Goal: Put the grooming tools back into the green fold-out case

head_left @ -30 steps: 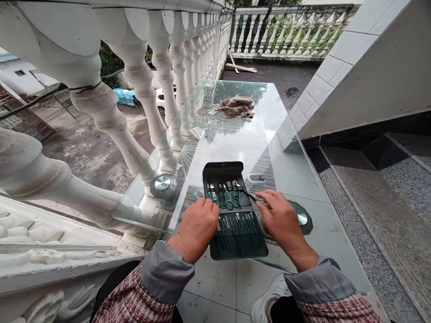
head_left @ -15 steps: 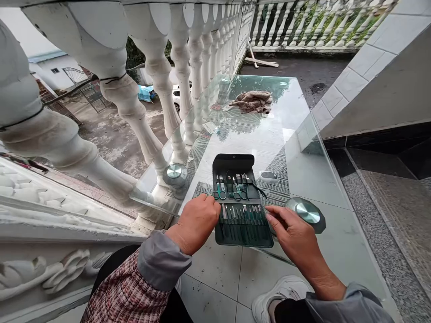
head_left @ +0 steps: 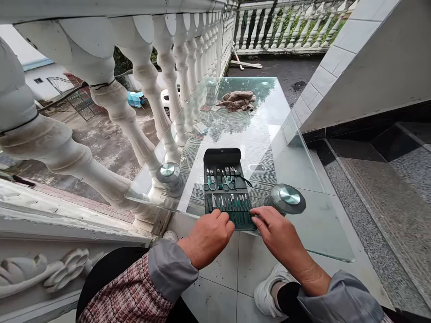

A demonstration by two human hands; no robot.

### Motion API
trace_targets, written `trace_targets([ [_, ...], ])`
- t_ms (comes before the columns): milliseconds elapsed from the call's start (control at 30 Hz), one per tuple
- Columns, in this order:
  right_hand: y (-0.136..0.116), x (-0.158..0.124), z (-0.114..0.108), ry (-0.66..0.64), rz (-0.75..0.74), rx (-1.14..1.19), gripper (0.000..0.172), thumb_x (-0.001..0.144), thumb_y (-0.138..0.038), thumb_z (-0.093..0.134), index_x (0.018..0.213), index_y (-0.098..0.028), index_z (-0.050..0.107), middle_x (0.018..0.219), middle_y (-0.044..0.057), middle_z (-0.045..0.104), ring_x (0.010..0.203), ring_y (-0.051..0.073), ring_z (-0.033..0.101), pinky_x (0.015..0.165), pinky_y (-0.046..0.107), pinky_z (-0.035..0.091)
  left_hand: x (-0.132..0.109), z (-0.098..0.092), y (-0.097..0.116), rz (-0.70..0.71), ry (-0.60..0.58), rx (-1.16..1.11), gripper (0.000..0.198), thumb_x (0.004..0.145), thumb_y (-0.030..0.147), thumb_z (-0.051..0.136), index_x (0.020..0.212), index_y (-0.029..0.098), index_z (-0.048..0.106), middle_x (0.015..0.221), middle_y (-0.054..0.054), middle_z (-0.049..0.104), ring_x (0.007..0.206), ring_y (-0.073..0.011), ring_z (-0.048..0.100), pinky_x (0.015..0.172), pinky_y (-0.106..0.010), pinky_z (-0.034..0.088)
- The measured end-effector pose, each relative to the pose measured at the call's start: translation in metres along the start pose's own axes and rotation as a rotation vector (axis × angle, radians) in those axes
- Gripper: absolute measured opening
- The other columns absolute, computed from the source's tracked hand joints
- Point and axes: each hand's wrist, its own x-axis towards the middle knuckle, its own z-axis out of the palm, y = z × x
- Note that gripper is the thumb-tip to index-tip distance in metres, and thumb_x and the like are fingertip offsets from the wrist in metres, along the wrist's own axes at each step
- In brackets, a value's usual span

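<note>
An open dark green tool case (head_left: 225, 181) lies on the glass table (head_left: 296, 179), with small scissors and clippers in its upper row and several slim metal tools in its lower row. My left hand (head_left: 208, 237) rests at the case's near left corner with its fingers curled on the bottom edge. Over at the near right corner, my right hand (head_left: 278, 233) has its fingertips pressed on the same edge. The lower strip of the case is hidden under both hands.
A crumpled brown cloth (head_left: 238, 100) lies at the table's far end. Round metal table mounts (head_left: 169, 172) (head_left: 288, 197) sit left and right of the case. A small dark device (head_left: 257, 168) lies right of the case. White balusters (head_left: 141, 80) line the left side; a tiled wall (head_left: 363, 67) rises right.
Both hands slid down from the case's sides to its near edge. The view pulled back, so the case sits farther from me.
</note>
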Motion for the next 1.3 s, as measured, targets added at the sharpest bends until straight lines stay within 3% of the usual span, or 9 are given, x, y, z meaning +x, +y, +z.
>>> trace_targets([
  [100,-0.001,-0.007,-0.001,-0.025,-0.018,0.020,0.019,0.085,-0.025,0.042,0.092,-0.021,0.060,0.093,0.007,0.063,0.085,0.020,0.059,0.075,0.034,0.049,-0.003,0.003,0.004,0.020,0.066,0.014,0.013,0.087,0.008,0.046,0.077,0.017,0.044,0.079,-0.004,0.050,0.070,-0.0178,0.047,0.057,-0.028,0.040],
  [267,-0.006,-0.014,-0.002,-0.051,-0.049,0.068,0.020,0.085,-0.022,0.042,0.094,-0.022,0.060,0.094,0.007,0.062,0.087,0.019,0.059,0.076,0.033,0.050,-0.003,0.008,0.003,0.032,-0.006,0.112,0.013,0.085,0.004,0.045,0.080,0.016,0.044,0.078,-0.004,0.049,0.070,-0.0181,0.049,0.054,-0.027,0.037],
  [367,-0.008,-0.016,-0.001,-0.051,-0.048,0.067,0.020,0.084,-0.020,0.043,0.095,-0.022,0.060,0.094,0.007,0.062,0.086,0.019,0.059,0.075,0.034,0.050,-0.002,0.013,0.004,0.041,0.009,0.163,0.014,0.086,0.003,0.040,0.081,0.015,0.045,0.076,-0.004,0.050,0.068,-0.0175,0.049,0.052,-0.027,0.034],
  [700,-0.008,-0.020,0.001,-0.046,-0.064,0.092,0.019,0.085,-0.018,0.043,0.095,-0.021,0.058,0.093,0.007,0.060,0.084,0.019,0.058,0.074,0.035,0.049,-0.011,0.022,0.000,0.318,0.188,0.273,0.023,0.090,0.006,0.033,0.075,0.016,0.046,0.068,-0.004,0.048,0.057,-0.0141,0.044,0.047,-0.029,0.021],
  [900,-0.009,-0.027,0.003,-0.028,-0.086,0.102,0.019,0.088,-0.018,0.042,0.099,-0.021,0.057,0.096,0.007,0.060,0.091,0.018,0.056,0.079,0.033,0.048,-0.012,0.022,-0.002,0.313,0.225,0.215,0.022,0.091,0.009,0.034,0.074,0.017,0.045,0.066,-0.002,0.047,0.057,-0.0135,0.042,0.048,-0.031,0.020],
  [1067,-0.009,-0.030,0.007,-0.026,-0.122,0.108,0.017,0.089,-0.019,0.043,0.099,-0.021,0.057,0.094,0.006,0.060,0.090,0.018,0.056,0.079,0.034,0.049,-0.015,0.026,-0.007,0.327,0.357,0.209,0.020,0.089,0.010,0.038,0.072,0.016,0.043,0.064,-0.001,0.045,0.055,-0.0129,0.039,0.048,-0.030,0.020],
  [1167,-0.009,-0.032,0.008,-0.017,-0.129,0.114,0.017,0.089,-0.018,0.044,0.099,-0.020,0.057,0.094,0.006,0.061,0.089,0.018,0.056,0.078,0.033,0.049,-0.016,0.026,-0.008,0.302,0.438,0.175,0.019,0.089,0.010,0.039,0.072,0.016,0.044,0.063,0.000,0.043,0.054,-0.0130,0.037,0.048,-0.029,0.021],
  [1300,-0.010,-0.035,0.007,-0.012,-0.129,0.099,0.016,0.089,-0.018,0.044,0.099,-0.021,0.056,0.093,0.006,0.061,0.088,0.017,0.057,0.077,0.032,0.049,-0.018,0.021,-0.011,0.224,0.444,0.035,0.022,0.093,0.020,0.041,0.071,0.017,0.045,0.067,0.000,0.045,0.060,-0.0137,0.040,0.051,-0.028,0.028],
])
